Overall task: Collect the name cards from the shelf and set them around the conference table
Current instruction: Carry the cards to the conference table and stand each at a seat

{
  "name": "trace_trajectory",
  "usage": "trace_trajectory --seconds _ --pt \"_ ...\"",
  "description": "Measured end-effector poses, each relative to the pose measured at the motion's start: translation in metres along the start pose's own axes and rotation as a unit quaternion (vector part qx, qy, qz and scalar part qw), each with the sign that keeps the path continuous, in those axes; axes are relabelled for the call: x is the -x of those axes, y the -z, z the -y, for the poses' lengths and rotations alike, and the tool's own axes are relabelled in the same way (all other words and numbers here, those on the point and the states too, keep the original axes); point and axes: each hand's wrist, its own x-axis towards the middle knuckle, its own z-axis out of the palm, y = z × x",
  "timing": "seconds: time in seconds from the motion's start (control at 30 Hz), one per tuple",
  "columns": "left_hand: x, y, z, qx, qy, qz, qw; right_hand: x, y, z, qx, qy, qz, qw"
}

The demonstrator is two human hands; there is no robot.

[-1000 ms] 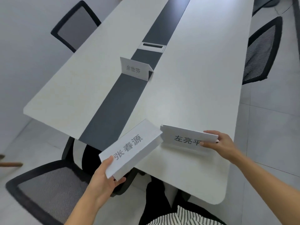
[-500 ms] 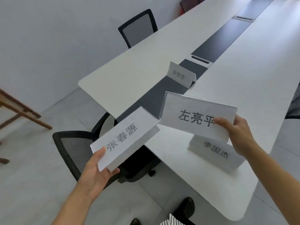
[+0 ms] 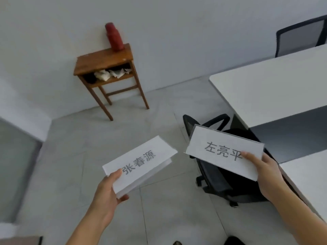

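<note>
Against the far wall at left stands a small wooden shelf [image 3: 106, 62] with a red flask [image 3: 114, 37] on top and what may be crumpled paper in its cubby, though blur keeps me from telling whether cards remain there. Nearer, the left hand [image 3: 108, 193] is closed on one folded name card [image 3: 139, 164], thumb on top. Beside it, apart, the right hand [image 3: 265, 174] pinches a second name card [image 3: 223, 152] over a black chair [image 3: 228, 167]. At right, the conference table [image 3: 276, 85] shows no cards in this view, so both held cards are yet to be placed.
</note>
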Motion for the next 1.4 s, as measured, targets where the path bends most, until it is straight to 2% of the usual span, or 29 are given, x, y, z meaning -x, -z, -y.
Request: trace_trajectory --seconds 0.13,0.3,0.5,0.73,0.93,1.17,1.4 --pt "-0.028 0.059 -0.006 0.028 0.015 -0.065 0.997 -0.017 -0.083 -0.005 -0.002 -0.021 0.048 0.999" --pt "-0.091 0.085 -0.022 0.054 0.035 -0.097 0.993 -0.072 -0.154 -0.009 0.039 -0.036 0.067 0.996" --pt "-0.207 0.084 -0.082 0.032 0.021 -0.122 0.992 -0.181 -0.229 0.012 0.031 -0.036 0.072 0.996" --pt "-0.344 0.052 -0.187 0.014 0.003 -0.116 0.993 -0.321 -0.324 0.083 0.008 -0.032 0.065 0.997" --pt "-0.476 0.005 -0.253 0.007 -0.004 -0.073 0.997 -0.428 -0.366 0.125 -0.011 -0.019 0.042 0.999" --pt "-0.662 -0.084 -0.352 -0.057 0.022 0.041 0.997 -0.548 -0.387 0.174 -0.043 -0.013 -0.095 0.994" --pt "-0.807 -0.245 -0.448 -0.119 0.018 0.194 0.974 -0.619 -0.361 0.224 -0.105 0.013 -0.233 0.967"
